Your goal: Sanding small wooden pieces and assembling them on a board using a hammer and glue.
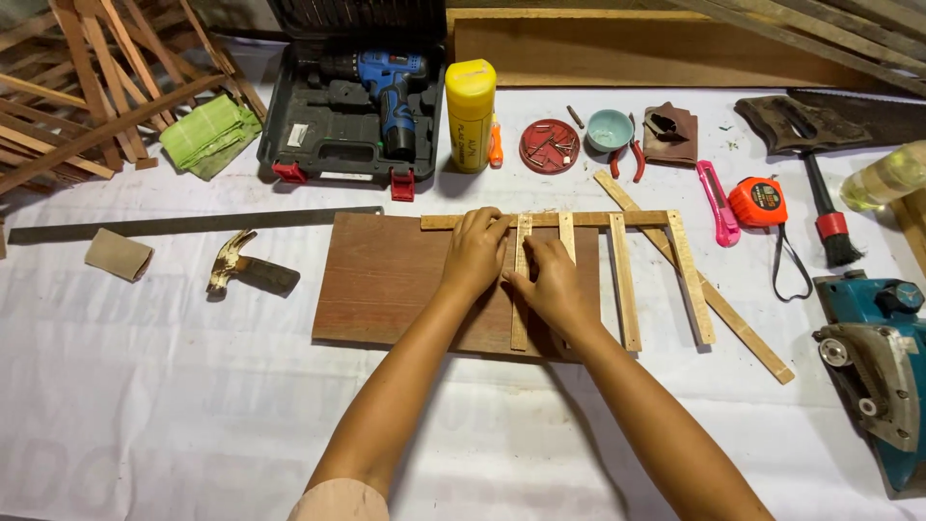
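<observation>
My left hand (473,253) presses flat on a brown board (386,275), its fingers on a thin wooden slat (521,309) and on the crosswise slat (598,219) along the board's far edge. My right hand (550,280) lies beside it, its fingertips pinching the same upright slat. Several more slats (624,289) hang down from the crosswise one like a comb. A long slat (733,309) lies slanted under them at the right.
A hammer (246,270), a metal ruler (193,224) and a sandpaper roll (118,254) lie at the left. Behind are a drill case (352,116), yellow glue bottle (470,114), red nail lid (549,146), pliers, cutter (719,201), tape measure (759,201), brush, saw. An electric planer (878,367) sits right.
</observation>
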